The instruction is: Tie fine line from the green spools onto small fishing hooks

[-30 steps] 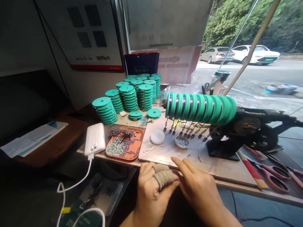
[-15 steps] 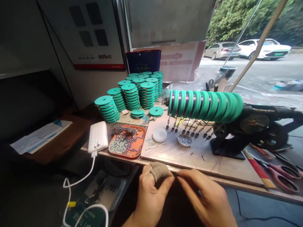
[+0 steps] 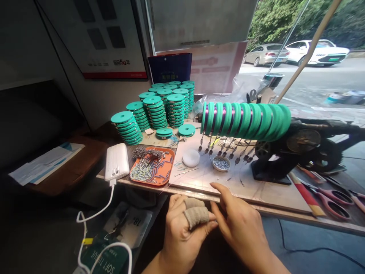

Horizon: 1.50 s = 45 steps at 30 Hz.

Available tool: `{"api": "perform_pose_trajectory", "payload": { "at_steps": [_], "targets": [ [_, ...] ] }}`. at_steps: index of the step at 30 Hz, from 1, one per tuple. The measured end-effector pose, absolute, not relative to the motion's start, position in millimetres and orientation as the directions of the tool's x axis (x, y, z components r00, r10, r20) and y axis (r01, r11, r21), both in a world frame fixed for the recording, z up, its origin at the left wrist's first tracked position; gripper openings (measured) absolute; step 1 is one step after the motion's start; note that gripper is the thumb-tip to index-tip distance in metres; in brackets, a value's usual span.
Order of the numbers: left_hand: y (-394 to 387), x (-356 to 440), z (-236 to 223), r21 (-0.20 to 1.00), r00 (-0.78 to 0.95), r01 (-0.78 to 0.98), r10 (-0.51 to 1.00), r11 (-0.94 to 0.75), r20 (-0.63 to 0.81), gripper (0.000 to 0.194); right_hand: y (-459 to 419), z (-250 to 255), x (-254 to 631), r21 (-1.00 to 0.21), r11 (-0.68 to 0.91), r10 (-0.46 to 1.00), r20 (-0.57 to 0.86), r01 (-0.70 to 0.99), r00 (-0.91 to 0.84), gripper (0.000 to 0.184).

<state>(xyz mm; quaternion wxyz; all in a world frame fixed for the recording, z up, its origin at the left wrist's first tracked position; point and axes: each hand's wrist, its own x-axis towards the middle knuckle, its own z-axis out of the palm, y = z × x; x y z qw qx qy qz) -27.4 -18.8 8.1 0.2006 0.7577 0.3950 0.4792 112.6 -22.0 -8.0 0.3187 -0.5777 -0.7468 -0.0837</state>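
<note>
My left hand is closed in front of the bench edge, with beige cloth finger covers on its fingers. Its thumb and fingertips press together; whatever is between them is too small to make out. Close beside it, my right hand has its index finger stretched out and apart from the thumb. Beyond the hands stand a small dish of grey pellets and a white round lid-like disc. Green foam-like spools wound with purple line sit in a row on a black winding machine, with small dark clips hanging below.
Stacks of green spools stand at the back left. An orange tray holds small tubes and metal parts. A white power bank with a cable lies at the bench's left edge. Scissors lie at the right.
The right hand's index finger has lifted and spread from its thumb, out of the earlier pinch. The left hand has turned slightly, showing more of the finger covers. The view has shifted slightly.
</note>
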Motion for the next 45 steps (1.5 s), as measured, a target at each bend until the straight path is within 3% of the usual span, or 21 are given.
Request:
{"api": "perform_pose_trajectory", "payload": {
  "at_steps": [6,13,16,22,30,45],
  "targets": [
    [-19,-26,8,0.663,0.260,0.451,0.798,-0.598,0.543,0.006,-22,-6,109,-0.285,0.336,0.817,0.563,0.898,-0.128,0.032],
    [-22,-30,-9,0.892,0.105,0.344,0.956,-0.292,0.273,0.011,-33,-6,116,-0.507,0.526,0.797,0.573,0.682,-0.189,0.013],
    [-22,-30,-14,0.945,0.043,0.267,0.982,-0.186,0.181,0.014,-36,-7,117,-0.573,0.521,0.823,0.532,0.633,-0.196,0.011],
    [-25,-29,-20,0.978,0.010,0.183,0.995,-0.096,0.095,0.012,-38,-2,120,-0.543,0.535,0.808,0.553,0.647,-0.204,0.010],
    [-28,-33,-21,0.919,0.042,0.351,0.984,-0.177,0.174,0.008,-38,-4,118,-0.458,0.548,0.797,0.540,0.700,-0.271,0.011],
    [-27,-36,-21,0.804,0.125,0.477,0.933,-0.356,0.339,0.005,-37,-5,115,-0.399,0.574,0.770,0.559,0.715,-0.307,0.013]
  ]
}}
